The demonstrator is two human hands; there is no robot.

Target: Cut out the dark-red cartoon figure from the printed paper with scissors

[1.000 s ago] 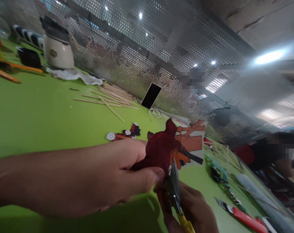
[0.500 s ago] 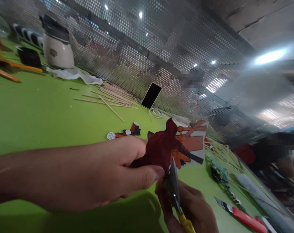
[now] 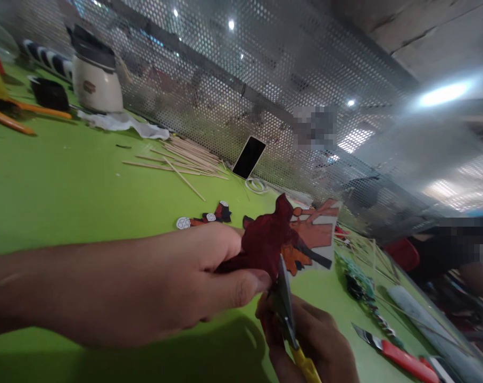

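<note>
My left hand (image 3: 193, 282) pinches a painted paper cutout (image 3: 265, 239) between thumb and fingers. Dark red covers most of the cutout, with orange and black parts and a pale uncut margin on its right. In my right hand (image 3: 317, 335) is a pair of scissors (image 3: 286, 314) with a yellow handle, pointing up and away. Their blades meet the cutout's lower edge, just right of my left thumb; how far apart the blades are is hard to see. Smaller cut paper pieces (image 3: 209, 216) in red, black and white lie on the green table beyond my left hand.
Thin wooden sticks (image 3: 185, 157) lie behind, near a phone (image 3: 249, 157) leaning on the perforated metal screen (image 3: 193, 64). A white jug (image 3: 97, 80) and orange-handled pliers (image 3: 10, 122) stand far left. A red utility knife (image 3: 405, 359) lies at right. Another person (image 3: 444, 260) is beyond.
The scissors' blades look closer together, with their tip slightly lower and to the left. Both hands stay nearly in place, and the cutout has barely shifted.
</note>
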